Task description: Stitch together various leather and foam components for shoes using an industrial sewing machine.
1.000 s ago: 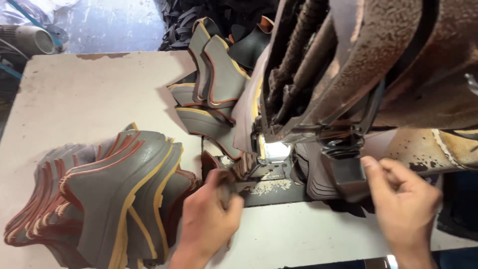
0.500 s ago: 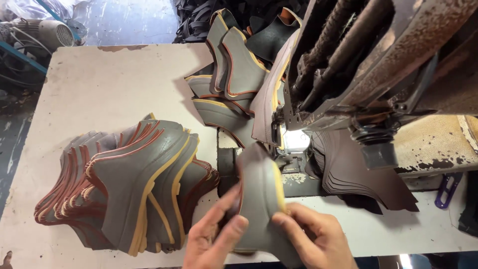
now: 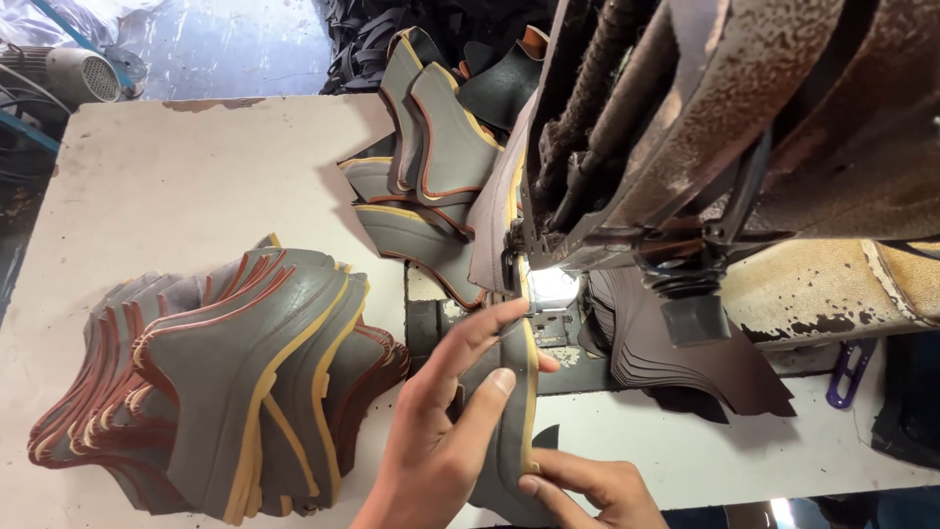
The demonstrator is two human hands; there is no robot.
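Since half a second ago both hands have shifted right and up, carrying the grey piece toward the lit needle area; it now stands more on edge.

Far left, off the table's back-left corner: grey motor housing (image 3: 83, 73) with a vented end, partly cut by the frame edge.

Table (image 3: 196, 167), pale and scuffed, bare along its back-left part.

Front-left of the table: fanned stack of grey shoe-upper pieces (image 3: 230, 382), edged red-brown and yellow, overlapping so the count cannot be told.

Back edge, centre: second pile of grey pieces (image 3: 431, 157) with the same coloured edging, leaning against black material behind; its right side is hidden by the machine.

Front edge, centre: left hand (image 3: 441, 421), fingers spread flat along the side of the held grey piece (image 3: 509, 411), thumb behind it. The piece is yellow-edged, upright, top end just beside the lit spot.

Right hand (image 3: 587, 490) pinches the lower yellow edge of that piece; the wrist is cut off by the bottom frame.

Sewing machine (image 3: 705, 127), rusty and grimy, fills the upper right; the needle is not made out in the glare.

Under the machine: dark brown cut pieces (image 3: 705, 362), stacked.

Front-right edge: purple looped handle (image 3: 850, 377), the rest hidden.

No labels or packages are legible.
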